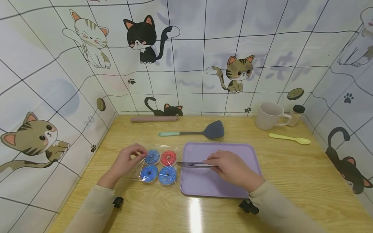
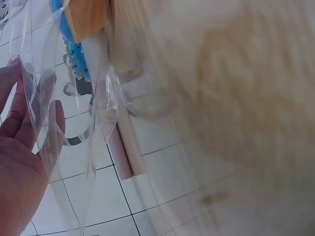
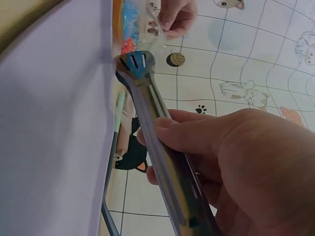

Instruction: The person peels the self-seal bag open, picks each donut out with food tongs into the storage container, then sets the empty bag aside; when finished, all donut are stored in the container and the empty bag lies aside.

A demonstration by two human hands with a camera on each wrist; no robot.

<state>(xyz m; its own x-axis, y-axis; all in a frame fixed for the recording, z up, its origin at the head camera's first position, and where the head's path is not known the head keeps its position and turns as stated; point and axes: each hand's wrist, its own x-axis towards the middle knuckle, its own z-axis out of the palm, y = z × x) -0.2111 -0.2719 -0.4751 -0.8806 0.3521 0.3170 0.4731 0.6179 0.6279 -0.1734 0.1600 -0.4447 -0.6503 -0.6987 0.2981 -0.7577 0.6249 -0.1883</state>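
A clear plastic bag (image 1: pixel 158 148) lies on the table with several toy donuts inside, one red donut (image 1: pixel 164 158) and the others blue, such as the blue donut (image 1: pixel 167 176) at its near right. My left hand (image 1: pixel 125 161) pinches the bag at its left edge; clear film (image 2: pixel 47 123) hangs before its fingers in the left wrist view. Metal tongs (image 1: pixel 193 165) are in my right hand (image 1: pixel 230 168), gripped between thumb and fingers. Their slotted tips (image 3: pixel 138 64) point left toward the bag, over the left edge of a purple tray (image 1: pixel 198 186).
Behind the tray lies a spatula (image 1: pixel 214 130); a rolling pin (image 1: pixel 154 119) rests along the back wall. At the back right stand a mug (image 1: pixel 266 116) and a black-capped shaker (image 1: pixel 295 116), with a yellow spoon (image 1: pixel 288 138) in front. Cat-patterned walls enclose the table (image 1: pixel 306 181).
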